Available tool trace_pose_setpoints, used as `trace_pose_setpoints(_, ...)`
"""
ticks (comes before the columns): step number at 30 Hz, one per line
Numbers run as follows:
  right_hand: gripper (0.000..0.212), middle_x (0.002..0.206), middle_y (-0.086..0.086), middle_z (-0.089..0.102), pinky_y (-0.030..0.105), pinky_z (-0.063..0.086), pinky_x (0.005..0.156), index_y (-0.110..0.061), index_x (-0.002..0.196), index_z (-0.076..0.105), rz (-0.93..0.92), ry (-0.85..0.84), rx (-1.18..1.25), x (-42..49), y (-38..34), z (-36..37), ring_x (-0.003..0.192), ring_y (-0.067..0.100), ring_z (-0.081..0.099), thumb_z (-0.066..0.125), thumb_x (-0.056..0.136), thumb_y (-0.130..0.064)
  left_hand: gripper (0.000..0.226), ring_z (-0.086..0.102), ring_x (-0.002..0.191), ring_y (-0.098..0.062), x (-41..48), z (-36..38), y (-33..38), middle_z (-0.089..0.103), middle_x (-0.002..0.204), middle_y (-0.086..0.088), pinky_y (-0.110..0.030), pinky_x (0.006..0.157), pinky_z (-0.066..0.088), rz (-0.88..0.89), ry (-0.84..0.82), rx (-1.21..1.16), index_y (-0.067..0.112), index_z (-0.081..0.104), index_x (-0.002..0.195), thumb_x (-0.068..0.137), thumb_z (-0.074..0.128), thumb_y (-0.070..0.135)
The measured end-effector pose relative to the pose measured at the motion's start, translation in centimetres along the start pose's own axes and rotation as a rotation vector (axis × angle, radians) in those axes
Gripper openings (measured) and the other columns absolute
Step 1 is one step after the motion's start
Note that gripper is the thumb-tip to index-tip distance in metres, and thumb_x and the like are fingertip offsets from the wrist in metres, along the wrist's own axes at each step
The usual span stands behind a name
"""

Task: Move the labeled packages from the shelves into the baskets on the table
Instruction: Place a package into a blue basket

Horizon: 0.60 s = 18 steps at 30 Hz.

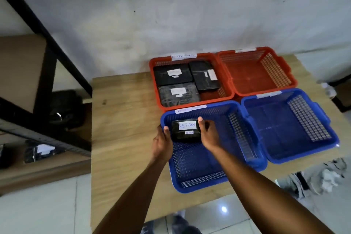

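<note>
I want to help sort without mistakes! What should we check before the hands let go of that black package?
1. Left hand and right hand hold the package: ok.
2. Package label reads RETURN: ok.
3. Package is over the near left blue basket: ok.
4. Basket's tag matches the label: cannot tell, blurred.
5. Package touches the basket floor: cannot tell.

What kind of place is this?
Likely a parcel sorting room: labelled black packages lie in a red basket, the left hand and right hand hold a RETURN package over a blue basket, shelves alongside.
</note>
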State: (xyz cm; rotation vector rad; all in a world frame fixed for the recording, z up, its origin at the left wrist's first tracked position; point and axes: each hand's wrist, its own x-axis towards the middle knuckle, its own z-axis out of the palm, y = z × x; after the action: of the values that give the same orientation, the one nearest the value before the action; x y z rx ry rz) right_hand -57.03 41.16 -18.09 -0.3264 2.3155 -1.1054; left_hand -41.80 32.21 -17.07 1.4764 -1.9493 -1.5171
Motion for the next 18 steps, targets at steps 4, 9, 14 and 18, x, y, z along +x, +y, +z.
trace_pose_setpoints(4, 0.045, 0.1, 0.021, 0.07, 0.038, 0.047, 0.08, 0.0, 0.098, 0.064, -0.024, -0.033, -0.082, 1.5, -0.2, 0.7, 0.096, 0.034, 0.066, 0.049, 0.102, -0.043, 0.04, 0.066, 0.08, -0.043, 0.1, 0.2, -0.2, 0.067, 0.088, -0.025, -0.037, 0.062, 0.04, 0.068, 0.049, 0.044, -0.003, 0.051, 0.114, 0.105, 0.032, 0.032)
trace_pose_setpoints(9, 0.04, 0.093, 0.014, 0.067, 0.03, 0.04, 0.07, 0.001, 0.1, 0.062, -0.038, -0.104, -0.039, 2.9, 0.1, 1.5, 0.093, 0.033, 0.066, 0.047, 0.105, -0.036, 0.04, 0.06, 0.106, -0.032, 0.0, 0.1, 0.2, 0.062, 0.113, -0.018, -0.028, 0.085, 0.04, -0.087, 0.012, 0.171, 0.009, 0.048, 0.129, 0.106, 0.028, 0.035)
trace_pose_setpoints(14, 0.034, 0.096, 0.006, 0.062, 0.027, 0.04, 0.076, -0.007, 0.105, 0.055, -0.022, -0.179, 0.025, 3.3, -0.2, 1.1, 0.098, 0.027, 0.063, 0.047, 0.103, -0.04, 0.038, 0.059, 0.106, -0.034, 0.1, 0.3, 0.4, 0.06, 0.106, -0.013, -0.025, 0.08, 0.033, -0.103, 0.023, 0.208, 0.01, 0.048, 0.127, 0.107, 0.027, 0.035)
trace_pose_setpoints(18, 0.042, 0.099, 0.003, 0.058, 0.031, 0.038, 0.081, -0.011, 0.113, 0.042, 0.076, -0.21, 0.1, 3.1, -0.8, 0.2, 0.092, 0.024, 0.057, 0.043, 0.102, -0.051, 0.039, 0.059, 0.108, -0.034, 0.0, 0.0, 0.7, 0.051, 0.099, -0.004, -0.03, 0.084, 0.039, -0.111, -0.008, 0.22, 0.01, 0.047, 0.128, 0.107, 0.028, 0.036)
